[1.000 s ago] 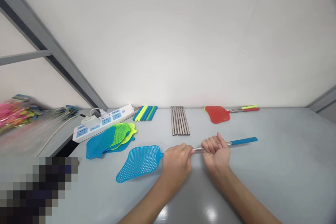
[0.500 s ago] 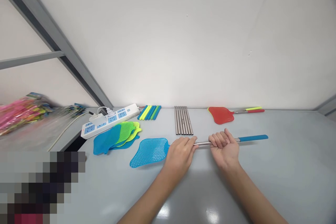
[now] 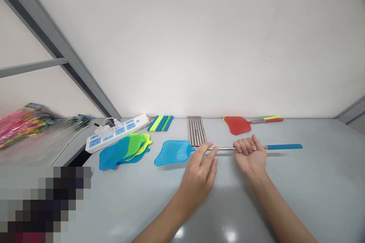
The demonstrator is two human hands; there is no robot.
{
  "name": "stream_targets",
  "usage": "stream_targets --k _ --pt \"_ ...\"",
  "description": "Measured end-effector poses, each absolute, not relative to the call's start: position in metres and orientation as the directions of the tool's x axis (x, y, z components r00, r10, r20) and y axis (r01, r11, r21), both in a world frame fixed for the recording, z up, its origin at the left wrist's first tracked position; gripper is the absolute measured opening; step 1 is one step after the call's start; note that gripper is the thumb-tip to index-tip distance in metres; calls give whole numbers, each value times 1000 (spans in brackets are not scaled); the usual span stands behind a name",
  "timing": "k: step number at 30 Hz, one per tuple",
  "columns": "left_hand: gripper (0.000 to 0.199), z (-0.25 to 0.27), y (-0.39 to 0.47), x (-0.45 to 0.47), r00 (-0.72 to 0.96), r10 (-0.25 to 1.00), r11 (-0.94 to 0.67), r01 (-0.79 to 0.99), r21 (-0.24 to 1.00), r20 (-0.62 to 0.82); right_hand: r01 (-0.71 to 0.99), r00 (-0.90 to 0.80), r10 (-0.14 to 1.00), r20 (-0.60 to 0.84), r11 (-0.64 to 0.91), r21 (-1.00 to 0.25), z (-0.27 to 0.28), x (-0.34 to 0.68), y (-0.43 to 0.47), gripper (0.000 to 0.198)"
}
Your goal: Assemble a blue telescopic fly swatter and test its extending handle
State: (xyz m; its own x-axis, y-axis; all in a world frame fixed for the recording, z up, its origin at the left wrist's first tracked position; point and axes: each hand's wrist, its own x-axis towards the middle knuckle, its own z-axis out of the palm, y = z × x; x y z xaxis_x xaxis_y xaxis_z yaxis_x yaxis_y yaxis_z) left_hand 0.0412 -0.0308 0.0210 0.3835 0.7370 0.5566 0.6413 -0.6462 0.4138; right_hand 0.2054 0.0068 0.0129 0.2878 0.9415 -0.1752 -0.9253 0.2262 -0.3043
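Observation:
A blue fly swatter (image 3: 172,152) with a metal rod and a blue grip lies level across the middle of the head view, its net head to the left. My right hand (image 3: 251,155) is wrapped round the rod just left of the grip, palm turned up. Behind the net head, my left hand (image 3: 201,171) has its fingers stretched and apart, the fingertips at or against the rod; whether they touch it I cannot tell. Just beyond that hand lies a row of metal rods (image 3: 196,131).
A white power strip (image 3: 116,133) stands at the back left, with blue, green and yellow swatter heads (image 3: 114,152) before it. Coloured grips (image 3: 160,123) lie beside it. Red and yellow swatters (image 3: 238,125) rest by the wall. Bagged pink items (image 3: 25,123) are far left.
My left hand has loosened from the rod and its fingers have spread. The blue swatter has shifted right and slightly away, with my right hand still round it.

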Motion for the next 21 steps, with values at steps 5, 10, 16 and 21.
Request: stream_targets --k 5,10,16,21 --pt "35 35 -27 33 297 743 -632 605 484 599 -928 242 960 -137 189 -320 14 211 9 39" --pt "28 33 -12 20 389 860 -510 684 522 331 -935 184 982 -51 159 -317 17 213 7 38" --pt "32 29 -7 19 554 797 -599 680 423 240 -951 143 990 1 138 -276 17 220 7 37" --pt "33 33 -8 21 580 790 -608 704 367 197 -964 140 990 0 136 -229 15 217 9 29"
